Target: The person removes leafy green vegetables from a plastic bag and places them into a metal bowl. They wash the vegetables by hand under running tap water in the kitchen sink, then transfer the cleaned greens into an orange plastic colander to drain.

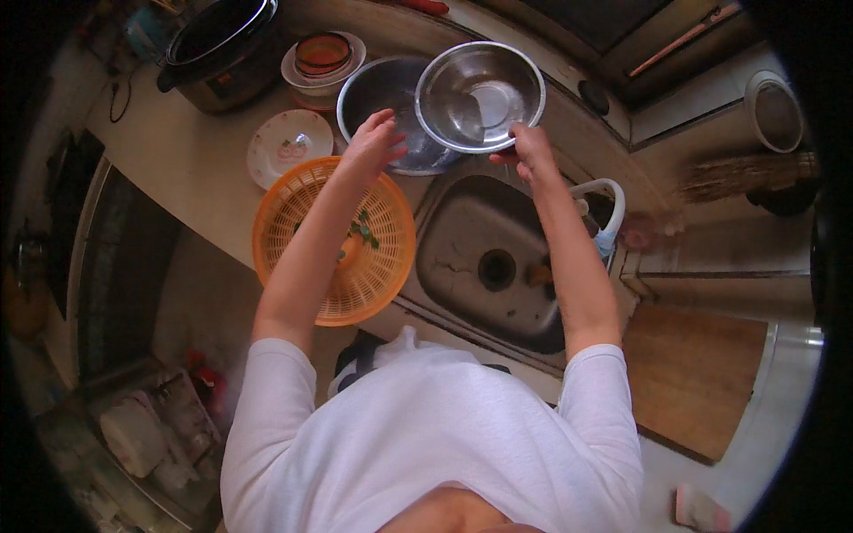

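Observation:
My right hand (530,152) grips the near rim of a shiny stainless steel bowl (460,106), which is tilted above the counter. Beneath and to the left of it a larger metal basin (420,143) rests on the counter by the sink. My left hand (374,148) hovers over the near left side of that basin, fingers apart, with nothing in it. Under my left forearm stands an orange plastic colander (386,286) with a few green leaves (363,230) inside.
A stainless sink (453,306) with a drain and a white faucet (616,200) lies before me. Left of the basin are a patterned plate (293,150), stacked bowls (323,56) and a dark electric cooker (226,73). A wooden cutting board (693,373) and a straw brush (740,176) are at right.

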A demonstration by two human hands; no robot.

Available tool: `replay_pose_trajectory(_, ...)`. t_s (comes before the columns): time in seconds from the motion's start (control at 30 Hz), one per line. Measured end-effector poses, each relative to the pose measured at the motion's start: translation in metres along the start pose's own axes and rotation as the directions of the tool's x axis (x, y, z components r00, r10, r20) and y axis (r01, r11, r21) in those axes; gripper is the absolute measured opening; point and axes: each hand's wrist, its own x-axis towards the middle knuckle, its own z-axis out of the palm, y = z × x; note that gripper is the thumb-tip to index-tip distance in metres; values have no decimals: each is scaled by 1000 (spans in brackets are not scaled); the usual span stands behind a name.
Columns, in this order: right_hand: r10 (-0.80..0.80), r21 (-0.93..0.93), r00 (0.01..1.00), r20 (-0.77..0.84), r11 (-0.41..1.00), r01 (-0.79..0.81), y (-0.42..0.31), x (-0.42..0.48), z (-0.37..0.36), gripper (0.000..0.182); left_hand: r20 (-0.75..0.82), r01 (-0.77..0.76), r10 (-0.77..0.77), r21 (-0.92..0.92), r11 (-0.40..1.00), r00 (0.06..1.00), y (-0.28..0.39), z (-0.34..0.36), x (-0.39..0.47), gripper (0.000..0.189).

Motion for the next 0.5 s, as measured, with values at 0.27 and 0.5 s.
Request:
replay_pose_trajectory(0.27, -499, -691, 862, 93, 591, 417, -10, -16, 41, 54, -38, -16, 17, 30, 999, 999, 0, 2, -12, 40)
replay_pose_trajectory(0.5, -795, -784, 433, 425, -85, 615, -21, -46, 44, 59, -53, -53, 53, -11, 999, 997, 1, -1, -22, 40)
